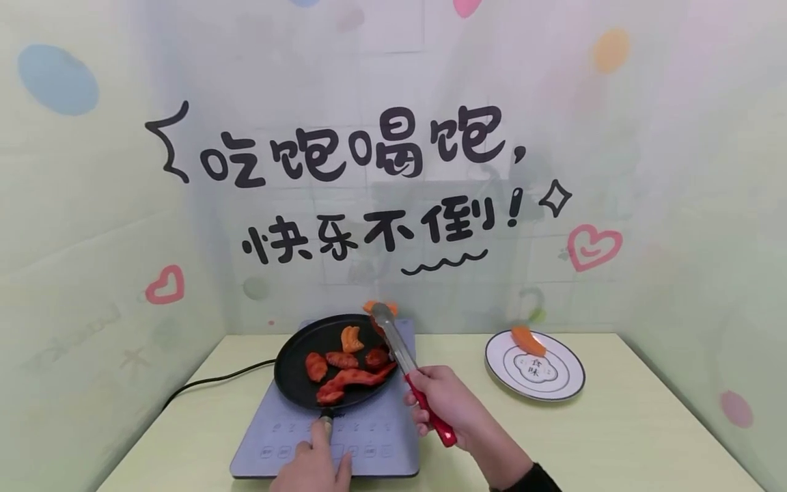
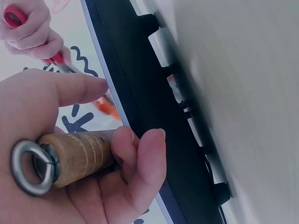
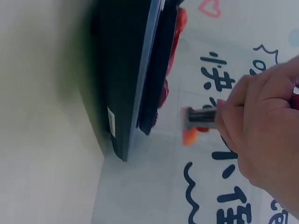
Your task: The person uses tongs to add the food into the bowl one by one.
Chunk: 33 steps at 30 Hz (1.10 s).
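My left hand (image 1: 313, 465) holds the wooden handle (image 2: 81, 156) of a black frying pan (image 1: 301, 345), fingers curled round it; a metal ring hangs at the handle's end. In the pan lie an orange piece (image 1: 351, 339), a long red-brown piece of meat (image 1: 347, 384) and several smaller glazed pieces (image 1: 316, 367). My right hand (image 1: 445, 400) grips red-handled metal tongs (image 1: 402, 352) slanting over the pan's far right rim. An orange slice (image 1: 370, 307) is at the tongs' tip, raised above the pan and partly hidden by it.
Under the pan is a flat induction cooker (image 1: 277, 451) with a black cable (image 1: 215, 379) running left. On the right of the table (image 1: 621, 437) stands a white plate (image 1: 501, 369) bearing an orange slice (image 1: 527, 340). A printed backdrop (image 1: 393, 82) rises behind the table.
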Motion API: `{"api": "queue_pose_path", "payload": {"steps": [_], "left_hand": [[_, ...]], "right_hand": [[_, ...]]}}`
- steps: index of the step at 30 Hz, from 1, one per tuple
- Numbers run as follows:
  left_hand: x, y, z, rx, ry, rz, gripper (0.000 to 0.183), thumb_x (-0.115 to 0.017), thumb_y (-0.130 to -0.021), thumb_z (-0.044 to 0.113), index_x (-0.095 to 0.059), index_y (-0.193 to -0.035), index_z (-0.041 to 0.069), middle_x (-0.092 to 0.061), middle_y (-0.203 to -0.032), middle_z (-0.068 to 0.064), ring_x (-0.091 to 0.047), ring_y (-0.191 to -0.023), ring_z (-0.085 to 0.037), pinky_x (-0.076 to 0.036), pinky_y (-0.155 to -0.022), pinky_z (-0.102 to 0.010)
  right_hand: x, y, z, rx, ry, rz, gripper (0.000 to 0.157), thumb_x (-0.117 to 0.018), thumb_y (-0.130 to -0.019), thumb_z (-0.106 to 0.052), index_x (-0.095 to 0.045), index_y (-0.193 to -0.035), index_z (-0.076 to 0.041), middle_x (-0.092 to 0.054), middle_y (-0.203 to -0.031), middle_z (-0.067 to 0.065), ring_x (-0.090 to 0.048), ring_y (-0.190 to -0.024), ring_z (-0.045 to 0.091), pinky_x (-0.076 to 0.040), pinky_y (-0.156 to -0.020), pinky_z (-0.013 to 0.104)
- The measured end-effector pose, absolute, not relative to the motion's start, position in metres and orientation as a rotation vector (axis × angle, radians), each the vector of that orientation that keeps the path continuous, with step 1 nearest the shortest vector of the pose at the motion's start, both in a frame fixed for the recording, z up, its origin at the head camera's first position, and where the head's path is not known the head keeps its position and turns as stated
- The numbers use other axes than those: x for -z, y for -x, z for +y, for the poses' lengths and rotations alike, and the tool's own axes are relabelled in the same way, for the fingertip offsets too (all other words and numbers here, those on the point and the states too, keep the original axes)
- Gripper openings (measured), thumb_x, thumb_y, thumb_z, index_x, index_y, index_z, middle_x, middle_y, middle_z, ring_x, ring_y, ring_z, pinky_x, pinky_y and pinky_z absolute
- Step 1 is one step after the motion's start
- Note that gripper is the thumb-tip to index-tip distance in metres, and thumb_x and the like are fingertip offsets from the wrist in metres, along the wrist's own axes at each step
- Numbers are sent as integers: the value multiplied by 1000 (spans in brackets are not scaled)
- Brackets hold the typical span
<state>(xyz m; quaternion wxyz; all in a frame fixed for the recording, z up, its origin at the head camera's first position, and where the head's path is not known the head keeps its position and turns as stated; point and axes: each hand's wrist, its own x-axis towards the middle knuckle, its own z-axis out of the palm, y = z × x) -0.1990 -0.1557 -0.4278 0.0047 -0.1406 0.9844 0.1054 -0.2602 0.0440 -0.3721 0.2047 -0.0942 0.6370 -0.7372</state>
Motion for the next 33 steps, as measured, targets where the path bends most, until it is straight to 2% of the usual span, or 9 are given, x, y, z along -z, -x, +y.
{"api": "queue_pose_path", "payload": {"steps": [3, 12, 27, 33], "left_hand": [[426, 198, -153, -333, 435, 3093, 62, -67, -83, 46, -40, -117, 2, -48, -72, -14, -49, -50, -26, -45, -51, -42], [431, 195, -155, -319, 454, 3084, 65, -69, -81, 47, -43, -119, 1, -47, -72, -14, -48, -51, -26, -46, -52, -42], [429, 198, -157, -321, 468, 3053, 66, -68, -82, 47, -41, -121, 1, -49, -75, -16, -51, -53, -27, -47, -54, -45], [426, 198, -155, -326, 461, 3067, 64, -68, -83, 47, -40, -120, 3, -48, -74, -14, -50, -52, -27, -46, -53, -44]], "right_hand": [[371, 267, 46, 1977, 287, 1913, 25, -42, -104, -17, -47, -107, 7, -48, -70, 5, -40, -43, 9, -47, -41, 23], [377, 271, 35, 1836, 321, 2002, 24, -42, -103, -12, -49, -101, 10, -48, -66, 5, -41, -41, 10, -48, -38, 26], [383, 278, 21, 1902, 320, 1930, 29, -44, -102, -14, -50, -109, 13, -47, -68, 5, -39, -41, 8, -46, -37, 23], [386, 288, 28, 1950, 277, 1857, 36, -41, -103, -19, -45, -116, 15, -47, -69, 3, -39, -43, 6, -45, -40, 19]]}}
